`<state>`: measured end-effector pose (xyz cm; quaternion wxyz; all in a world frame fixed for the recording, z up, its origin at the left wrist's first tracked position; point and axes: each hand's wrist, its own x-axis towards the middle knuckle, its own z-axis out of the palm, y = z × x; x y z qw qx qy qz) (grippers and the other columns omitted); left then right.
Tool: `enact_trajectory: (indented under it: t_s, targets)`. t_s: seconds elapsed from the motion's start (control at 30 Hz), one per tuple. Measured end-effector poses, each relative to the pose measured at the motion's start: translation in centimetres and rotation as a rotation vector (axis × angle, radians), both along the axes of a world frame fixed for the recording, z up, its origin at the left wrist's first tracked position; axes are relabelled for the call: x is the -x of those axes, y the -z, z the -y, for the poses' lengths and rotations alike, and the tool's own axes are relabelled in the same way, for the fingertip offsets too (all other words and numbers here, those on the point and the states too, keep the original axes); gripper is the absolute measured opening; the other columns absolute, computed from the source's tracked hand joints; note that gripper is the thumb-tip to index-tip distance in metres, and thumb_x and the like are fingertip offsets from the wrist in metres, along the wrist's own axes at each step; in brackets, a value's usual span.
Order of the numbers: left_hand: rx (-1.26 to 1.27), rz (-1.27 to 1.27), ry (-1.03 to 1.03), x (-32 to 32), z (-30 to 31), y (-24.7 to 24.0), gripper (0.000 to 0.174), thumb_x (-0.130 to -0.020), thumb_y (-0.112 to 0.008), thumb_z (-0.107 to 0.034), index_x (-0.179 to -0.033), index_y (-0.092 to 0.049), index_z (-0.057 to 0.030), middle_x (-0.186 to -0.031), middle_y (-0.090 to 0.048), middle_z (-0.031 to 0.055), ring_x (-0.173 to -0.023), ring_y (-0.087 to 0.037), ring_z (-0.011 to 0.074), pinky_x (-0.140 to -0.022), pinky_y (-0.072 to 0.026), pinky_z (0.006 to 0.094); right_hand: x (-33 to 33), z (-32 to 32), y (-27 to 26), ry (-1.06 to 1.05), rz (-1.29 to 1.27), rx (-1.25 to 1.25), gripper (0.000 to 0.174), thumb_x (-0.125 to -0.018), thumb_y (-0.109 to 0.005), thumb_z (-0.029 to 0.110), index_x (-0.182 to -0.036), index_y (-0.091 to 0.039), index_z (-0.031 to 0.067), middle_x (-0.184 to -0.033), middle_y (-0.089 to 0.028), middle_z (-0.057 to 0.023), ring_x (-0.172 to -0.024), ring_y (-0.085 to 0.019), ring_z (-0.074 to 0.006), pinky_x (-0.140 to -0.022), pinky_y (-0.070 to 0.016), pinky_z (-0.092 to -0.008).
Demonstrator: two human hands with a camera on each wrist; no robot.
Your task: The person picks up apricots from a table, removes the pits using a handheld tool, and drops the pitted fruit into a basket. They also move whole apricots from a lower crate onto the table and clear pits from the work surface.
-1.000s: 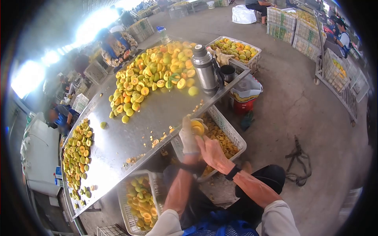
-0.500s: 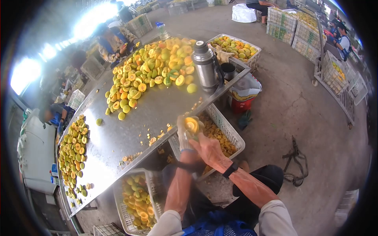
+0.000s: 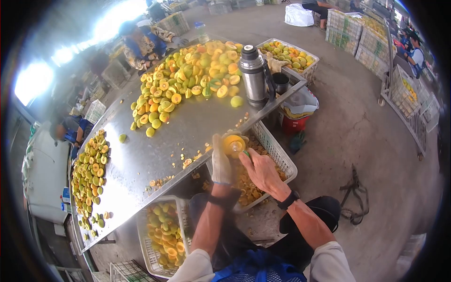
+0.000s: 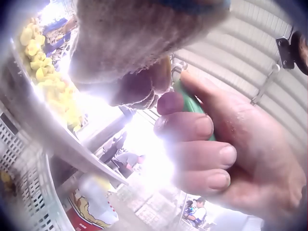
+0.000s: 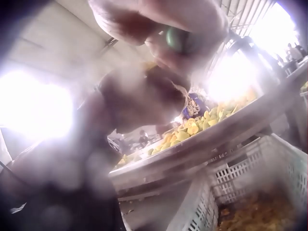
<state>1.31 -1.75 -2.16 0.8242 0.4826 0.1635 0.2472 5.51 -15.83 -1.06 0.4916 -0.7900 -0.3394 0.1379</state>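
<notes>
My left hand (image 3: 221,162), in a pale glove, holds a yellow peach half (image 3: 233,144) with its cut face upward. Bare, my right hand (image 3: 263,174) grips a green-handled tool (image 4: 192,103) with a small metal head (image 4: 179,66). That head is at the middle of the cut face in the head view. Both hands are just off the steel table's near edge, above a white crate (image 3: 287,165) of orange scraps. On the table (image 3: 188,127) lies a large heap of peach halves (image 3: 164,96); a smaller pile (image 3: 89,174) is at the left.
A steel thermos (image 3: 253,77) and dark cup (image 3: 281,82) stand near the table's right corner. Beyond them is a full peach crate (image 3: 307,70). A red bucket (image 3: 293,123) sits below; another peach crate (image 3: 162,270) is by my left knee. A person (image 3: 143,47) works across the table.
My right hand has drawn slightly right from the left hand, uncovering the peach half's cut face and the tool on it. The head view has shifted a little.
</notes>
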Motion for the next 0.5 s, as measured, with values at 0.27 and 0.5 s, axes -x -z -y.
enact_trajectory:
  t_s: [0.27,0.5]
  targets:
    - [-0.188,-0.039,0.032,-0.2,-0.1,-0.2,0.071,-0.113,-0.037,-0.060,-0.106,-0.071,0.0016,-0.088,-0.075,0.0148,-0.078,-0.068,0.0202,-0.077,-0.0560,0.0322,1.3,-0.3,-0.5,-0.153,-0.484,-0.247,0.056,-0.112,-0.053,0.048,-0.078,-0.054,0.0041,-0.057,-0.047,-0.0062,-0.045,-0.045,-0.0153,-0.044,-0.0378,-0.0358]
    - [0.015,-0.013,0.125,-0.5,-0.4,0.2,0.064,-0.109,-0.047,-0.062,-0.098,-0.070,-0.0025,-0.082,-0.071,0.0134,-0.068,-0.066,0.0207,-0.062,-0.0542,0.0332,0.9,0.2,-0.3,-0.368,-1.242,-0.280,0.062,-0.111,-0.047,0.062,-0.068,-0.039,0.0171,-0.057,-0.036,0.0078,-0.042,-0.033,-0.0044,-0.037,-0.0265,-0.0255]
